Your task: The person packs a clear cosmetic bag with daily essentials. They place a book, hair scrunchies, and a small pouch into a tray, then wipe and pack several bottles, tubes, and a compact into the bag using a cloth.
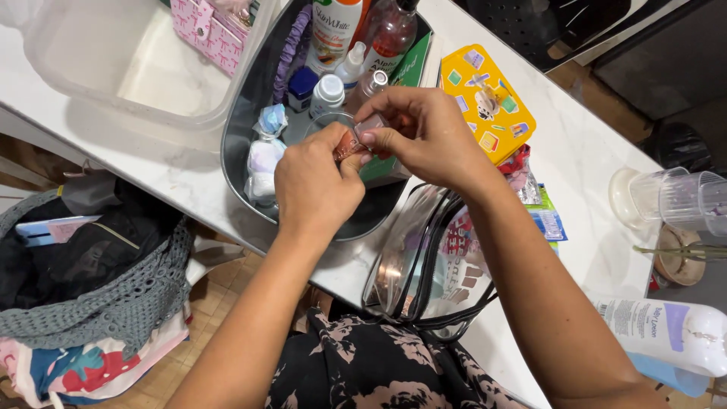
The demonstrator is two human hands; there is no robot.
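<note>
Right now both hands meet over a dark metal tub [235, 163], pinching one small reddish-brown item [348, 145] between them. The left hand [314, 182] grips its lower end with thumb and fingers closed; the right hand [424, 136] pinches the upper end with thumb and forefinger, where a pale cap-like piece shows. What the item is exactly cannot be told; it is mostly hidden by the fingers.

The grip looks slight, so the item could slip and drop straight into the tub, among the small white-capped bottles [327, 95] just beyond the fingertips. If the pale piece comes free with a jerk, the right hand could knock those bottles, or the taller lotion bottle [333, 30] and clear pink bottle [388, 34] farther ahead.

Around them things are crowded. A clear zip pouch [424, 265] stands open under the right wrist, close to the counter edge, and a nudge from the forearm might tip it off. A yellow sticker-covered box [485, 98] lies just right of the right hand. A clear plastic bin [129, 68] sits far left, a white tube [666, 333] near the right elbow.
</note>
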